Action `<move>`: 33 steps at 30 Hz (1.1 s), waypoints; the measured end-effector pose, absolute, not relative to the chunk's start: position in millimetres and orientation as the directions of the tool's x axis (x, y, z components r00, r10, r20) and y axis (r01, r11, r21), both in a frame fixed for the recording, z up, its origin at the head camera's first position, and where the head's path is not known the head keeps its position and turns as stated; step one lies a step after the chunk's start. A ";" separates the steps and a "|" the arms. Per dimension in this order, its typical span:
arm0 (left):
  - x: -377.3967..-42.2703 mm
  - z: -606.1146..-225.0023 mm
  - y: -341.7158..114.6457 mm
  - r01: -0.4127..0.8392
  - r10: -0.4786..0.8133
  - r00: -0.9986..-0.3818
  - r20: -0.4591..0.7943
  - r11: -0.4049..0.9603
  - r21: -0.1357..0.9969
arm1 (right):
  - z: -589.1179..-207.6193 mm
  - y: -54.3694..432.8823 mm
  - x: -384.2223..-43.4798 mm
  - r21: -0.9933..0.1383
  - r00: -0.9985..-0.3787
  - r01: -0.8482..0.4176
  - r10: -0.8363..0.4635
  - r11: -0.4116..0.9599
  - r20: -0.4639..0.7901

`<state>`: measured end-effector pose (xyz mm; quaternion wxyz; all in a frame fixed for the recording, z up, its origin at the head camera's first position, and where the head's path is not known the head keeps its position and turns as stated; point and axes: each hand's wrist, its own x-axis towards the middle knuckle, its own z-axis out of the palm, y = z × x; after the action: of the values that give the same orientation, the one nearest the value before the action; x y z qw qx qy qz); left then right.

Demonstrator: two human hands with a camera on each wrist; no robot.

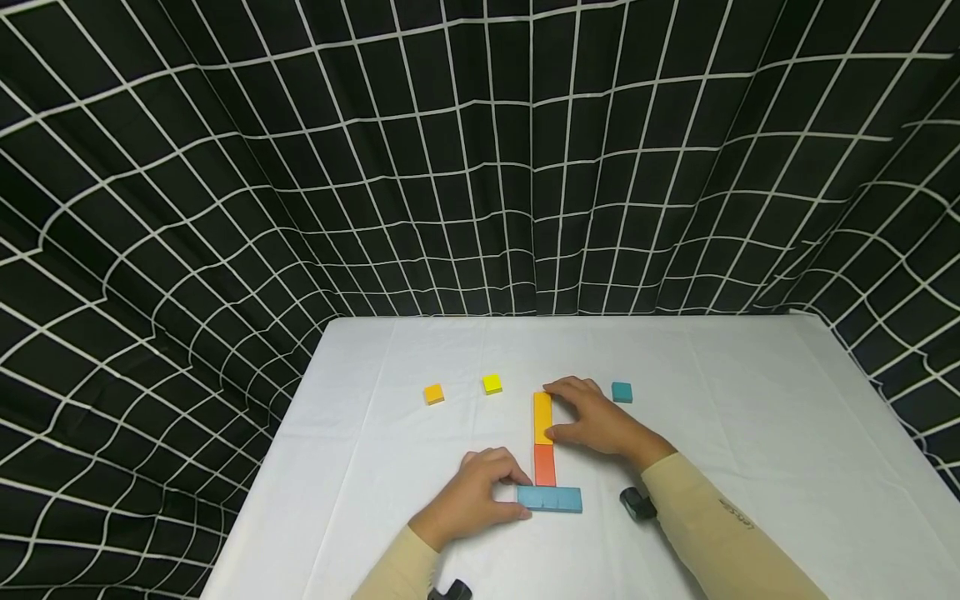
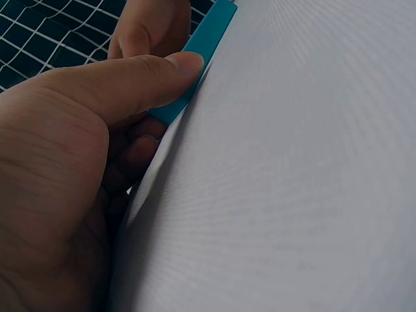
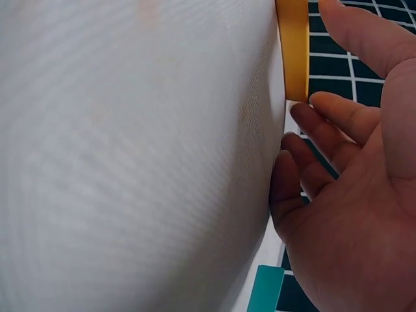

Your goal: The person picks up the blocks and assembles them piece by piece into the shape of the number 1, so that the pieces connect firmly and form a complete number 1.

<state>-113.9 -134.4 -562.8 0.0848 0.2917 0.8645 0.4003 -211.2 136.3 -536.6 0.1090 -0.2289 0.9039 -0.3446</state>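
On the white tabletop, a long blue block (image 1: 550,499) lies crosswise, and my left hand (image 1: 474,496) pinches its left end. In the left wrist view the thumb (image 2: 185,63) presses on the face of that teal-looking block (image 2: 212,31), fingers beneath. A red-orange block (image 1: 544,465) stands end-on to its far side, with a long yellow-orange block (image 1: 542,418) in line beyond. My right hand (image 1: 600,421) is spread along the right side of the yellow-orange block, index fingertip at its far end, thumb near the red-orange one. In the right wrist view, the fingertips are right at the yellow-orange block's end (image 3: 296,58).
Farther back on the table (image 1: 360,400) lie small square blocks: an orange one (image 1: 433,394) and a yellow one (image 1: 491,384) at left, a teal one (image 1: 622,392) just right of my right hand. A black grid-patterned curtain (image 1: 480,167) hangs around the table's back and sides.
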 end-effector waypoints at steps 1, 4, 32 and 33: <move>-113.9 -563.1 -134.4 0.440 0.573 -0.815 0.089 0.510 0.739 | -536.5 136.3 -211.2 -0.676 -0.872 -0.337 -0.488 0.656 -0.040; -113.6 -563.4 -134.5 0.450 0.576 -0.812 0.097 0.512 0.731 | -537.0 136.6 -211.1 -0.676 -0.873 -0.336 -0.486 0.656 -0.038; -113.9 -564.6 -134.1 0.457 0.575 -0.812 0.104 0.514 0.726 | -535.9 154.2 -207.2 -0.754 -0.920 -0.287 -0.389 0.591 0.045; -114.0 -564.5 -134.1 0.457 0.575 -0.812 0.103 0.514 0.726 | -535.9 155.4 -207.0 -0.758 -0.920 -0.287 -0.388 0.585 0.049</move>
<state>-114.0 -134.1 -564.5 0.0753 0.2975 0.8667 0.3932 -207.0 155.4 -535.9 0.0610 -0.1902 0.8882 -0.4137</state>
